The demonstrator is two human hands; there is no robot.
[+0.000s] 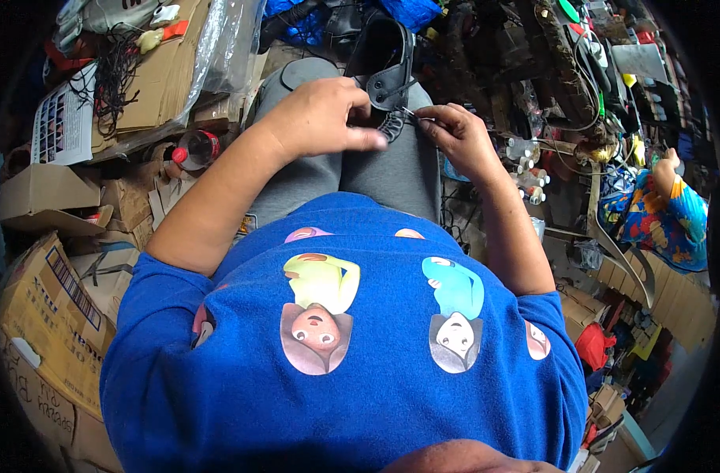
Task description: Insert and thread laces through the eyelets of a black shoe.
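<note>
A black shoe [380, 51] lies over my knees, its opening toward the far side. Two round eyelets show on its dark flap [389, 85], and a coiled black lace or cord [390, 126] rests nearer me on my grey trousers. To the left of the shoe, my left hand [322, 117] hovers with its thumb stretched toward the coil and apart from the curled fingers; I see nothing in it. At the right side, my right hand [461, 135] pinches a thin shiny metal tool [411, 113], whose tip reaches the flap's edge. Its exact kind is too small to tell.
Cardboard boxes [48, 201] and a red-capped plastic bottle [196, 150] stand to the left, below flat cardboard [159, 79] with black cords [117, 87]. Several small bottles [527, 169] are right of my knees. Farther right is another person in a colourful patterned garment [679, 221].
</note>
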